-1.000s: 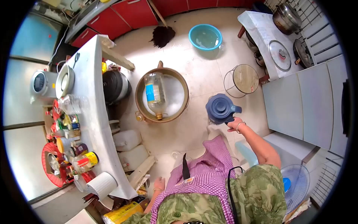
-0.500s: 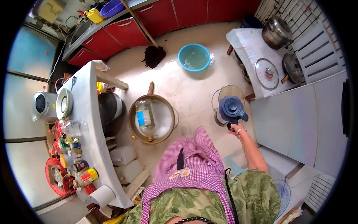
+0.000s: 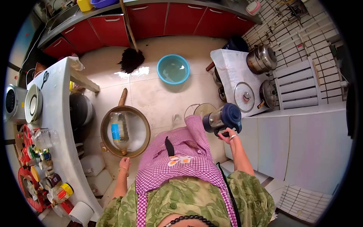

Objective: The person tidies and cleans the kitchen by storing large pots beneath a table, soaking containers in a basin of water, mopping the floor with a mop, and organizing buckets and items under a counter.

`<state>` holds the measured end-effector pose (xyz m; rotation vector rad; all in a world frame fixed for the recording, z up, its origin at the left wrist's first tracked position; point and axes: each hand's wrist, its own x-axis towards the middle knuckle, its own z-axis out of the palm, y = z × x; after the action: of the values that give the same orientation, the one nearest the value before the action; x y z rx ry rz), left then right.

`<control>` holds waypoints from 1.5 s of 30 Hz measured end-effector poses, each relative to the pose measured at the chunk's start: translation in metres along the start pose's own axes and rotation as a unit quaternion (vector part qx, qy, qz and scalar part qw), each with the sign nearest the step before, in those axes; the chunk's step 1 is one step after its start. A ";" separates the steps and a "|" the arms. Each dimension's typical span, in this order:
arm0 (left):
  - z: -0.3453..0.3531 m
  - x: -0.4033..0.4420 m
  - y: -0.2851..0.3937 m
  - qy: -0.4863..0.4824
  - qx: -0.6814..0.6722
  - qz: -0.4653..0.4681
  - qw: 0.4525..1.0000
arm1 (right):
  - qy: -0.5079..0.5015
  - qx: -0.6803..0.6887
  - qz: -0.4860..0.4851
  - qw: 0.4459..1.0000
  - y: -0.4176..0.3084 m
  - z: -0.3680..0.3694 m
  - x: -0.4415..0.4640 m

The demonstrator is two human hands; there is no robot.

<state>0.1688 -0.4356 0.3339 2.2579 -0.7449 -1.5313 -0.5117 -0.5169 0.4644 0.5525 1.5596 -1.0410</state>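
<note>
Biggest worry here is the jug (image 3: 223, 119), out at 3 o'clock. It's tilted, lid end up and to the right, and the right hand (image 3: 228, 135) is wrapped around its handle. One-handed with a lean like that, if the grip slips it could drop, and a loose lid could let any contents out. It also looks near the corner of the side table (image 3: 227, 68) and the stool (image 3: 206, 109), so a careless swing might clip either. Shiny patch (image 3: 142, 71) on the floor around 11 o'clock looks wet, so maybe a slip risk too.

Left hand (image 3: 124, 164), at about 8, seems empty with fingers loosely curled; can't tell how closed.

Containers: the pan (image 3: 147, 128), between 8 and 9, has a bottle (image 3: 119, 132) lying in it over a pale inside. Basin (image 3: 173, 82) near 12 holds what looks like water. Can't tell what's in the jug or bottle.
</note>
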 end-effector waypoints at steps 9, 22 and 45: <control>0.032 -0.008 0.063 0.016 0.113 -0.044 0.992 | -0.032 0.094 -0.059 0.993 -0.207 0.064 0.066; 0.094 -0.102 0.248 -0.008 0.195 -0.202 0.960 | -0.093 0.130 -0.120 0.980 -0.482 0.065 0.321; 0.123 -0.032 0.254 -0.001 0.035 -0.275 0.961 | 0.023 0.182 -0.057 0.981 -0.509 0.097 0.306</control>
<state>-0.0159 -0.6201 0.4452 2.6634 -0.1664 -1.7497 -0.9502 -0.9101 0.3407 0.7469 1.4615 -1.4236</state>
